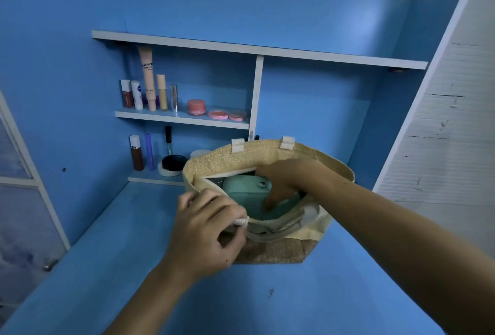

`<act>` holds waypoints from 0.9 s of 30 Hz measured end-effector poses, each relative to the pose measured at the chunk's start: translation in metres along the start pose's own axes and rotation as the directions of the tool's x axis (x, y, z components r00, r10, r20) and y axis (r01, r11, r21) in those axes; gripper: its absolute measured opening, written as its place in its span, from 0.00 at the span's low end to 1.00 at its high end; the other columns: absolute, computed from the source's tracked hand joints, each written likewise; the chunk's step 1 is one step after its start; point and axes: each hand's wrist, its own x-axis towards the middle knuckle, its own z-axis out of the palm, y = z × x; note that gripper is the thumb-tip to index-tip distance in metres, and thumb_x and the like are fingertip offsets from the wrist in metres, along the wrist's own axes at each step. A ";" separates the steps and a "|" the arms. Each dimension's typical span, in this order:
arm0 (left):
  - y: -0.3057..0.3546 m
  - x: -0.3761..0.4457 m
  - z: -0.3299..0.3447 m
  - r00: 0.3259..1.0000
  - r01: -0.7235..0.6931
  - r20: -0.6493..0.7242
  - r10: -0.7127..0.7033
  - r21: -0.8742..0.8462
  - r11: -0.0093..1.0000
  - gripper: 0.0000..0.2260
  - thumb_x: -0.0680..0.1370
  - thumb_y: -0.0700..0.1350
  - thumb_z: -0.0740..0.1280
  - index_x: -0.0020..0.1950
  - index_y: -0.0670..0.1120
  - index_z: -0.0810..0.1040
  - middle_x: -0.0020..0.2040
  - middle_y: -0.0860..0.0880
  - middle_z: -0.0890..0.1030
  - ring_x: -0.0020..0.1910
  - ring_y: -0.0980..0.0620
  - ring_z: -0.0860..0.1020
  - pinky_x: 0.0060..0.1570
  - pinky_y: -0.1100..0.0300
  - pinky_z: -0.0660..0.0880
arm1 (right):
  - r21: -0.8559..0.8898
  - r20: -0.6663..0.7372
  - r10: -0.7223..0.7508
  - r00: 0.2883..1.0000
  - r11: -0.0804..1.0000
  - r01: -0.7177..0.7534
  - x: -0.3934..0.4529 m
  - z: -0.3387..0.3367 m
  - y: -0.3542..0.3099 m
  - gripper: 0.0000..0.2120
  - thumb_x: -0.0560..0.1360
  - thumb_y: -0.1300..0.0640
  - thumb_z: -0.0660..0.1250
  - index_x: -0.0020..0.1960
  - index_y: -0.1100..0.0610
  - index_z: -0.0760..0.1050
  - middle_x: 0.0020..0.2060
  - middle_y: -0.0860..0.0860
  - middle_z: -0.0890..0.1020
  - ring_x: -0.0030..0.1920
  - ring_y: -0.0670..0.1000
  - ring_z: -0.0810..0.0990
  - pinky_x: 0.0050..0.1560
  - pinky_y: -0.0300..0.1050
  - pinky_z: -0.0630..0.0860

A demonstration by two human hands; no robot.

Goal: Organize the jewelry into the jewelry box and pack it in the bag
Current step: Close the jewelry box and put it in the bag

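The bag (267,157) stands on the blue desk (112,267), a little right of centre, its mouth facing up and toward the near side. The left hand (206,230) grips the near rim, fingers curled round the fabric and a white rope handle (241,220), and draws that edge near and left; this looks meant to keep the soft mouth spread so nothing snags on the way in. The right hand (284,182) reaches in from the right, over the far rim, and rests on the box (245,191), which already sits inside, partly below the rim. Its fingers point downward along the right end of the box, apparently to steady or push it; whether they curl round it I cannot tell, since the tips are hidden in the bag. The box is mint green with rounded corners. It seems to lie tilted, its long axis running near-left to far-right, and the face with a small clasp-like fitting turned up and toward the far side. On the far left shelves (182,119) stand cosmetics, well apart from the bag.
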 end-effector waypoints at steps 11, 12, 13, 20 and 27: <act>0.004 0.003 -0.007 1.000 -0.019 -0.018 0.018 -0.057 0.998 0.03 0.71 0.44 0.70 0.37 0.47 0.81 0.39 0.56 0.80 0.41 0.49 0.79 0.46 0.52 0.66 | -0.132 0.065 0.018 0.998 0.991 -0.009 0.010 -0.003 -0.011 0.32 0.70 0.36 0.72 0.67 0.50 0.70 0.59 0.49 0.78 0.53 0.53 0.77 0.49 0.47 0.73; 0.004 0.004 -0.008 1.000 -0.020 -0.016 0.019 -0.061 0.998 0.03 0.71 0.44 0.70 0.37 0.47 0.81 0.39 0.56 0.80 0.41 0.48 0.79 0.47 0.53 0.65 | -0.146 0.063 0.023 0.998 0.989 -0.014 0.011 -0.002 -0.013 0.32 0.70 0.36 0.73 0.68 0.50 0.70 0.60 0.49 0.78 0.55 0.53 0.77 0.52 0.48 0.74; 0.003 0.003 -0.008 1.000 -0.023 -0.014 0.022 -0.069 0.997 0.03 0.71 0.43 0.70 0.37 0.47 0.81 0.39 0.55 0.80 0.41 0.48 0.79 0.47 0.53 0.65 | -0.161 0.059 0.028 0.998 0.987 -0.019 0.014 -0.002 -0.014 0.33 0.70 0.36 0.73 0.68 0.51 0.70 0.60 0.49 0.78 0.57 0.53 0.77 0.53 0.48 0.75; 0.005 0.009 -0.016 0.996 -0.078 -0.043 0.073 -0.144 0.986 0.07 0.70 0.41 0.70 0.43 0.51 0.75 0.38 0.54 0.80 0.43 0.50 0.77 0.48 0.51 0.67 | -0.272 0.205 0.062 0.977 0.962 -0.004 0.023 -0.015 -0.015 0.36 0.70 0.28 0.67 0.70 0.48 0.72 0.62 0.50 0.78 0.58 0.55 0.79 0.54 0.51 0.77; 0.008 0.020 -0.018 0.996 -0.085 0.022 0.087 -0.100 0.991 0.03 0.69 0.42 0.69 0.36 0.47 0.80 0.36 0.55 0.79 0.37 0.49 0.77 0.44 0.48 0.65 | -0.417 0.210 0.097 0.973 0.909 0.000 0.031 -0.014 -0.019 0.45 0.65 0.23 0.66 0.74 0.49 0.68 0.65 0.49 0.76 0.62 0.57 0.77 0.60 0.55 0.76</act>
